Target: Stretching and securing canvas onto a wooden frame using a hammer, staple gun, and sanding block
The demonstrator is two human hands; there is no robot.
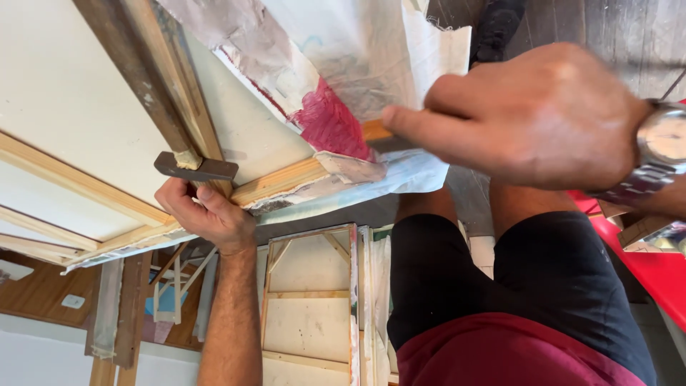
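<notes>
Nearest the camera, at about three o'clock, the right hand [532,118] is curled shut around a dark, slim tool whose kind cannot be told; its extended forefinger presses toward the wooden stretcher bar [286,182], apparently to steady the tip against the wood where the loose canvas [336,64] folds over it. A metal wristwatch [661,150] sits on that wrist at the right edge.

At nine o'clock from it, the left hand [207,214] grips the lower edge of the frame from below, fingers wrapped over the bar just under a small dark wooden block [196,168] at the foot of the easel post [153,78]. That hold seems to brace the frame against the push from the other hand.

The canvas, smeared red, lies peeled back from the bar between the two hands, hanging free toward twelve o'clock.

Farther off, at six o'clock beyond the person's dark shorts [529,279], more stretched canvases [314,307] lean back-side out, stacked on edge.
</notes>
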